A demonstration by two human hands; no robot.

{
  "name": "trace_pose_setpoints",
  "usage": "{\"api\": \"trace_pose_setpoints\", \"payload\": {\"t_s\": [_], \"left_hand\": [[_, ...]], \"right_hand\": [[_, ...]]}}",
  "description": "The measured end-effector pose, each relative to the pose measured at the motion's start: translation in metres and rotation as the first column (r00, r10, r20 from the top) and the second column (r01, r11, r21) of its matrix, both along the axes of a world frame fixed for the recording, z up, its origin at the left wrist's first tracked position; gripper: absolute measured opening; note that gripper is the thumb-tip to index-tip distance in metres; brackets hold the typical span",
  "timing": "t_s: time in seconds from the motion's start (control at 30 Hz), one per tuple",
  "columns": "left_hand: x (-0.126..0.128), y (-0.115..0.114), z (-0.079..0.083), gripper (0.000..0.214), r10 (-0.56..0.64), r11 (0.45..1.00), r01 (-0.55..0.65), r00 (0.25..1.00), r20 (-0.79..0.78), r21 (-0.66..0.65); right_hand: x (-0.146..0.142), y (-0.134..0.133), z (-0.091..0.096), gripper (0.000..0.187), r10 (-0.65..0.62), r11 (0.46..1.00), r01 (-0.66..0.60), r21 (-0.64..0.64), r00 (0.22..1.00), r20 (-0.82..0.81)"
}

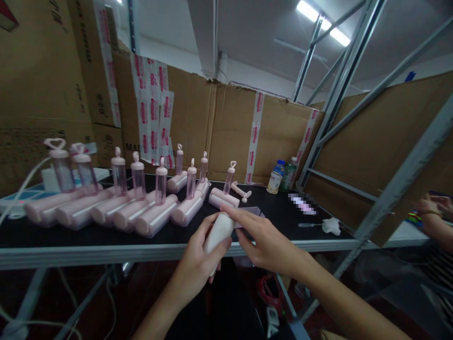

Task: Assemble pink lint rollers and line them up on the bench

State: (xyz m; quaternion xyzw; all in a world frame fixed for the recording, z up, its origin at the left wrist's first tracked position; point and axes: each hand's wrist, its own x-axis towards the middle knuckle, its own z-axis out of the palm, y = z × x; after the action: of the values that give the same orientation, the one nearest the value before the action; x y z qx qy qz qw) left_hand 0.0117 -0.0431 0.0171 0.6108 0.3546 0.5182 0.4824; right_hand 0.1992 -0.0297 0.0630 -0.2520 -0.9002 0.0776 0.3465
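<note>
My left hand (200, 257) is wrapped around a smooth white elongated case with rounded ends (217, 232), held tilted just in front of the table edge. My right hand (260, 238) reaches over from the right, its fingers pressed on the upper end of the same case and partly hiding it. Behind those fingers shows a translucent purplish flat piece (251, 213); whether the hand touches it I cannot tell. Just beyond stands a clear tube with a heart-shaped loop cap (229, 182), by a pale pink case (223, 198) lying on the table.
Several pink cases (155, 219) with upright capped tubes (161, 186) line the left of the black table (198, 233). At the back right are a blue-capped bottle (276, 177) and a green bottle (290, 174). A white crumpled wad (331, 226) lies right. Another person's hand (430, 205) shows far right.
</note>
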Motion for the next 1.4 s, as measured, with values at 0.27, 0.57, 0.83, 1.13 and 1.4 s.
{"api": "trace_pose_setpoints", "payload": {"t_s": [0.27,0.57,0.83,1.13,1.4], "left_hand": [[-0.001,-0.008,0.002,0.065,0.008,1.0,-0.006,0.997,0.074,-0.026],[0.003,-0.004,-0.003,0.062,0.06,0.994,-0.041,0.978,0.2,-0.098],[0.007,0.01,-0.018,0.064,0.047,0.978,0.021,0.947,0.317,-0.208],[-0.003,0.014,-0.025,0.063,0.151,0.951,-0.025,0.908,0.391,-0.308],[0.0,0.016,-0.019,0.058,0.216,0.953,-0.1,0.886,0.41,-0.285]], "right_hand": [[-0.02,-0.021,-0.023,0.075,-0.065,0.956,-0.042,-0.291,0.936,-0.346],[0.031,0.067,-0.011,0.029,-0.355,0.932,0.174,-0.317,0.611,-0.708],[0.029,0.218,0.017,0.032,-0.451,0.881,0.298,-0.368,0.764,-0.461],[-0.045,0.299,-0.003,0.04,-0.205,0.899,0.132,-0.418,0.969,-0.135],[-0.059,0.341,-0.019,0.017,-0.084,0.891,0.153,-0.427,0.981,0.175]]}}
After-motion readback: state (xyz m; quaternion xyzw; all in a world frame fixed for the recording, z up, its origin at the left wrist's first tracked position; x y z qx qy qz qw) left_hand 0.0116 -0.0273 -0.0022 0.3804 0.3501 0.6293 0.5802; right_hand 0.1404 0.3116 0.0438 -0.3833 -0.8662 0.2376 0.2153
